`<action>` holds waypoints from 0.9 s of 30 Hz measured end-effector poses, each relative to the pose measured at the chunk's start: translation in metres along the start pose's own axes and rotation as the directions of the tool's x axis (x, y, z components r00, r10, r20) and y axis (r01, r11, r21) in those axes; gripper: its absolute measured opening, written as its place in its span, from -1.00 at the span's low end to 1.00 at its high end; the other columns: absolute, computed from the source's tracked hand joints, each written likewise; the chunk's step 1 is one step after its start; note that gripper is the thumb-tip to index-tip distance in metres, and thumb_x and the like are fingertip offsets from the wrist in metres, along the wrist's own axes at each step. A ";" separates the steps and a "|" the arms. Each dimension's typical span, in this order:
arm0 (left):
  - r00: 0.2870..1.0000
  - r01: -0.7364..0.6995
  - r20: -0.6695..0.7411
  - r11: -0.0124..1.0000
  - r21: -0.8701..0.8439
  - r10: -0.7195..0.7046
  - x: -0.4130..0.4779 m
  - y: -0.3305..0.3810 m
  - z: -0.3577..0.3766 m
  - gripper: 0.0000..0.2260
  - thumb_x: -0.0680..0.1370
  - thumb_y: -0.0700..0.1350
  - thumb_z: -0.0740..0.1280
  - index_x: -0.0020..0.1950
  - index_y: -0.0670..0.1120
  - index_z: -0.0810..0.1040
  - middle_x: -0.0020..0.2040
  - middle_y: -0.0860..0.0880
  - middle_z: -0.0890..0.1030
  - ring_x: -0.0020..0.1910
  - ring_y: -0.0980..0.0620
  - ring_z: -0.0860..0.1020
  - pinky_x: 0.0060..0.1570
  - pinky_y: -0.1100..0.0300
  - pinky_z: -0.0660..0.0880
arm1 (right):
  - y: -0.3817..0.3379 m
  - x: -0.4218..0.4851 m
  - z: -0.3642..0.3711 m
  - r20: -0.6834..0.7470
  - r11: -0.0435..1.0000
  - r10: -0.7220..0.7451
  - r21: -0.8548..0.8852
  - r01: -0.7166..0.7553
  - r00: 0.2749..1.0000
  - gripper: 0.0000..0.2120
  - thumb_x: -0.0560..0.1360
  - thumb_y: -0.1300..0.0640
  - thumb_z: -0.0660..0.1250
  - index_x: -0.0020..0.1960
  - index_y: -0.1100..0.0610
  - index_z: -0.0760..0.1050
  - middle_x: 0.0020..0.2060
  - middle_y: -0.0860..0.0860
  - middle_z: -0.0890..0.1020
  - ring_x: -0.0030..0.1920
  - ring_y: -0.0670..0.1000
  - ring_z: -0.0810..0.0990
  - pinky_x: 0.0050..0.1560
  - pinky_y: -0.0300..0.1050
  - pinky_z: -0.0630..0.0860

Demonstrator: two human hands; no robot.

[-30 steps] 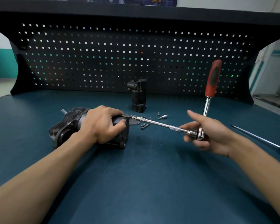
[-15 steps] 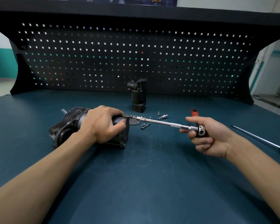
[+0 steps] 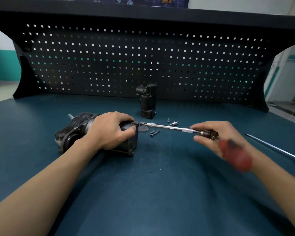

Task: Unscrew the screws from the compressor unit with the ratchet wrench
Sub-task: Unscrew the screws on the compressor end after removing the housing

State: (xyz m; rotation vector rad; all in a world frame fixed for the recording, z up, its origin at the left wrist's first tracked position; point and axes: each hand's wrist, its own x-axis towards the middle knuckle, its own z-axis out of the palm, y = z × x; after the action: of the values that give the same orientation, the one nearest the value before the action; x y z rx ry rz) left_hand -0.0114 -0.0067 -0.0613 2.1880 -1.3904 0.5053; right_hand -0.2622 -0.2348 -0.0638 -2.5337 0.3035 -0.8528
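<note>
Compressor unit laid left of centre on bench, gripped by left hand, fingers curled over it. Ratchet wrench tip set against unit's right end; head held in curled right hand; red handle blurred. Loose screws just beside shaft.

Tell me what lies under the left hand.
The left hand grips the black compressor unit from above. Its finned end shows; the top under the palm is covered.

Bare left forearm reaching in from lower left, left hand palm-down, fingers curled over the black ribbed metal compressor unit – bare right forearm from lower right, right hand pinching the chrome ratchet wrench with red handle near its head (motion-blurred).
</note>
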 end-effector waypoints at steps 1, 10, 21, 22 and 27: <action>1.000 0.003 0.006 1.000 0.003 -0.003 0.000 0.000 0.000 -0.38 0.34 0.36 0.04 0.19 0.13 0.63 0.15 0.10 0.66 0.18 -0.01 0.56 0.03 0.10 0.42 | 0.000 0.001 -0.001 -0.030 0.997 -0.060 -0.047 0.059 0.998 -0.75 0.45 0.25 0.52 0.08 0.00 0.68 -0.14 -0.15 0.68 -0.10 -0.15 0.64 -0.06 -0.34 0.50; 0.999 -0.004 -0.033 0.998 0.065 0.006 0.000 0.002 0.002 -0.43 0.33 0.31 0.00 0.06 0.12 0.65 0.00 0.09 0.70 0.06 -0.07 0.59 -0.16 0.10 0.37 | -0.001 0.002 -0.004 -0.074 0.983 -0.132 -0.137 0.121 0.989 -0.79 0.45 0.14 0.53 0.08 0.02 0.67 -0.20 -0.15 0.64 -0.14 -0.13 0.61 -0.11 -0.31 0.48; 0.995 -0.034 -0.088 0.998 0.061 0.040 -0.002 0.005 0.002 -0.44 0.34 0.30 0.02 0.03 0.09 0.68 -0.07 0.01 0.70 0.02 -0.11 0.59 -0.18 0.09 0.38 | -0.012 0.002 -0.005 0.137 0.903 0.322 0.254 -0.347 0.937 -0.39 0.31 -0.40 0.42 -0.20 0.20 0.59 -0.46 0.00 0.46 -0.47 -0.07 0.33 -0.48 -0.25 0.25; 0.995 -0.035 -0.090 0.998 0.061 0.040 -0.002 0.005 0.002 -0.44 0.34 0.30 0.02 0.03 0.09 0.68 -0.07 0.01 0.69 0.02 -0.11 0.59 -0.19 0.10 0.38 | -0.015 0.002 -0.005 0.179 0.838 0.398 0.329 -0.436 0.900 -0.32 0.28 -0.45 0.41 -0.23 0.23 0.59 -0.46 0.02 0.43 -0.49 -0.04 0.28 -0.51 -0.24 0.22; 0.993 -0.043 -0.103 0.997 0.059 0.049 -0.002 0.004 0.002 -0.45 0.34 0.30 0.03 0.03 0.09 0.68 -0.08 0.01 0.70 0.01 -0.12 0.60 -0.19 0.10 0.35 | -0.022 0.005 -0.009 0.486 0.522 0.552 0.432 -0.735 0.677 -0.22 0.30 -0.48 0.26 -0.10 0.24 0.71 -0.51 0.05 0.40 -0.59 -0.04 0.18 -0.57 -0.21 0.14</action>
State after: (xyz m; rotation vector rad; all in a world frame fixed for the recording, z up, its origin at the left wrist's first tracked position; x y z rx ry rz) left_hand -0.0157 -0.0084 -0.0631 2.1452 -1.3895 0.6738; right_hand -0.2620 -0.2205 -0.0442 -1.6669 0.7112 -0.1917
